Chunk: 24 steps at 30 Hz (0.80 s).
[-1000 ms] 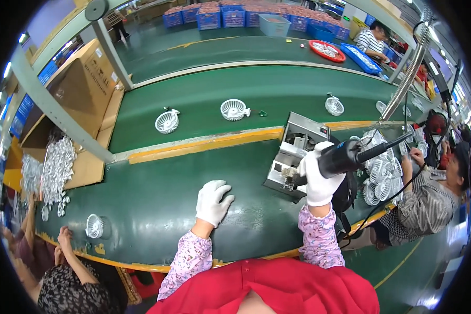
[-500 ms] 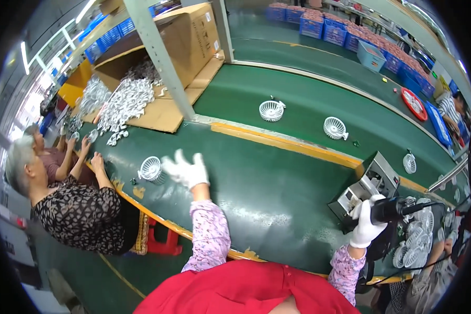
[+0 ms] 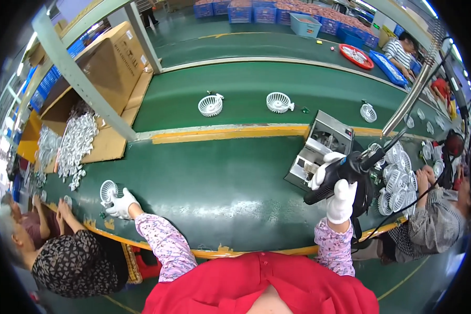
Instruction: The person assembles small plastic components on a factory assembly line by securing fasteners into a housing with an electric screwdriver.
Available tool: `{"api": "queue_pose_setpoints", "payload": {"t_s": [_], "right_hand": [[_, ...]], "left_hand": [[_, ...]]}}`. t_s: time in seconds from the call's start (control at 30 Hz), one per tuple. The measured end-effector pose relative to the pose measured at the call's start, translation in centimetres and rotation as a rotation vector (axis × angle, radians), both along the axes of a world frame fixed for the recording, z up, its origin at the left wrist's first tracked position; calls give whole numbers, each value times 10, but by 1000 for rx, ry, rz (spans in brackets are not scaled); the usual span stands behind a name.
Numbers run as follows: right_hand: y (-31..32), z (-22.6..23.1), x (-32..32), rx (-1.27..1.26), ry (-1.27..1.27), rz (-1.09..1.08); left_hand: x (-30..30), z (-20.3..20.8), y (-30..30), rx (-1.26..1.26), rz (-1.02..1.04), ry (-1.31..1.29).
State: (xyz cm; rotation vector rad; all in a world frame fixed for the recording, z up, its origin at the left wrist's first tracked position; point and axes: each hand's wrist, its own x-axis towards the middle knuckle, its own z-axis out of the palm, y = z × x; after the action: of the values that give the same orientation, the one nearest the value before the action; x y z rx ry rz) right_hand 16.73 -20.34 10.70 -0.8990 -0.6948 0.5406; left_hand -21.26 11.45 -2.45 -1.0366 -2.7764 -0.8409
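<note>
My left hand (image 3: 122, 204), in a white glove, has its fingers closed on the near right edge of a round white fan cage (image 3: 108, 191) lying on the green bench. A small green part (image 3: 103, 215) lies close by the cage. My right hand (image 3: 341, 203), gloved too, is wrapped round a black handheld power tool (image 3: 319, 194) with a cord at its back end. Just beyond the tool stands a silver metal fixture (image 3: 327, 137) with an open front section; the tool and glove partly cover its near side.
On the belt beyond the yellow strip lie several white fan cages (image 3: 279, 102). A cardboard box (image 3: 107, 68) spills white parts (image 3: 78, 144) at the left. More cages (image 3: 397, 183) are heaped at the right. Co-workers (image 3: 68, 251) sit on both sides. A metal spring hose (image 3: 411, 99) hangs at the right.
My left hand has moved left and closed on the fan cage; before, it was spread open beside it. My right hand has drawn the power tool nearer the fixture. The view has turned rightward.
</note>
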Motion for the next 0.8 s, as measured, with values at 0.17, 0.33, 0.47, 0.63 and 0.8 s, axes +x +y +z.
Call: {"api": "queue_pose_setpoints", "payload": {"t_s": [0.17, 0.33, 0.47, 0.63, 0.8], "right_hand": [[-9, -3, -1, -19, 70, 46], [1, -1, -14, 39, 87, 18], [14, -13, -13, 22, -56, -19], [18, -36, -7, -7, -15, -4], [22, -50, 0, 24, 42, 80]], "left_hand": [[48, 34, -24, -54, -153, -83], [119, 22, -53, 32, -977, 144], [193, 24, -117, 59, -1779, 100], [234, 30, -179, -1, -2196, -62], [239, 36, -193, -30, -2172, -83]]}}
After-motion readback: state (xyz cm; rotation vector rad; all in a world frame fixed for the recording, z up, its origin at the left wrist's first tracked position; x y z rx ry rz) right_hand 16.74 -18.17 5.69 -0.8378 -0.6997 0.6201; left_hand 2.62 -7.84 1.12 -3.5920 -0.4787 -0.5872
